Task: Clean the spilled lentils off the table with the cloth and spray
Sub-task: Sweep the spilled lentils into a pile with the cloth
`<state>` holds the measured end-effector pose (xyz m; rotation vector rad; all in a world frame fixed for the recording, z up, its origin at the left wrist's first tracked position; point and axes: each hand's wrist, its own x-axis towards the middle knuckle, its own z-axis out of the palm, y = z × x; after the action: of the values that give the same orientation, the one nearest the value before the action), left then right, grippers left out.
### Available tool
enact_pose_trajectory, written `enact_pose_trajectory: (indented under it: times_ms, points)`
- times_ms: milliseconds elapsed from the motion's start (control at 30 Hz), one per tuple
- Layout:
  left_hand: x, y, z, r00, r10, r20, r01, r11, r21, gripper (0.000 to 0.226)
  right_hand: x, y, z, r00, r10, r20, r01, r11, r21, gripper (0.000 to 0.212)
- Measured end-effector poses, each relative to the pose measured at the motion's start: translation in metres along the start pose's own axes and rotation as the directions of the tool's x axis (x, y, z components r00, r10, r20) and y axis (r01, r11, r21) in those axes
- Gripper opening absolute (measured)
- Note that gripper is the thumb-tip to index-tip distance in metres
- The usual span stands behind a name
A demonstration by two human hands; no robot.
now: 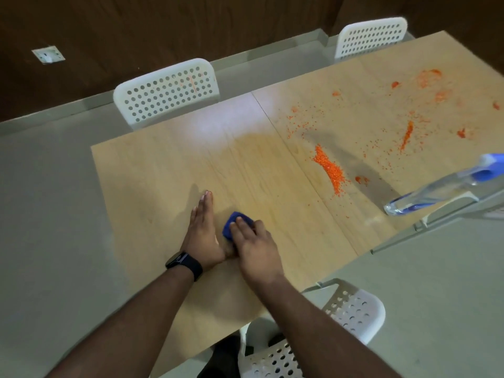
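Observation:
A small blue cloth (234, 221) lies bunched on the wooden table (169, 170), near its front left part. My right hand (255, 241) rests on top of the cloth with its fingers curved over it. My left hand (203, 229) stands on its edge right beside the cloth, fingers straight, palm toward it. Orange lentils (331, 170) lie in a heap to the right of the table seam, with more scattered (406, 135) toward the far right. A clear spray bottle (439, 188) with a blue head stands at the right edge.
White perforated chairs stand around the table: one at the far left side (166, 91), one at the far right (371, 36), one at the near edge (351, 309). A seam (300, 165) runs between two tabletop panels. Grey floor surrounds the table.

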<state>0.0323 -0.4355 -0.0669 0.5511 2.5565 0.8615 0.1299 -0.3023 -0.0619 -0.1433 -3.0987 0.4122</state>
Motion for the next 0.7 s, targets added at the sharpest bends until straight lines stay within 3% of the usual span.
enact_pose_trajectory:
  times_ms: [100, 300, 400, 533, 600, 700]
  points:
    - [0.004, 0.001, 0.006, 0.999, -0.003, -0.047, 0.004, 1.000, 0.017, 0.126, 0.017, -0.006, 0.004, 1.000, -0.025, -0.001, 0.025, 1.000, -0.002, 0.051]
    - [0.009, 0.021, 0.019, 0.999, -0.035, -0.006, 0.035, 0.999, 0.038, 0.173, 0.048, 0.043, -0.022, 0.986, 0.154, 0.055, -0.155, 0.988, 0.008, 0.060]
    - [0.019, 0.043, 0.033, 0.999, -0.042, 0.017, 0.041, 0.998, 0.039, 0.177, 0.044, 0.091, -0.036, 0.954, 0.301, -0.016, -0.300, 0.953, 0.041, 0.053]
    - [0.028, 0.075, 0.051, 0.998, -0.062, 0.018, 0.062, 0.998, 0.024, 0.174, 0.035, 0.138, -0.051, 0.919, 0.391, -0.051, -0.389, 0.920, 0.038, 0.053]
    - [0.034, 0.090, 0.061, 0.998, -0.068, 0.014, 0.067, 0.998, 0.017, 0.173, 0.024, 0.149, -0.060, 0.924, 0.375, -0.077, -0.372, 0.927, 0.051, 0.054]
    - [0.042, 0.109, 0.078, 0.999, -0.021, 0.038, 0.021, 1.000, 0.011, 0.168, -0.004, 0.154, -0.061, 0.970, 0.235, -0.059, -0.231, 0.970, 0.076, 0.066]
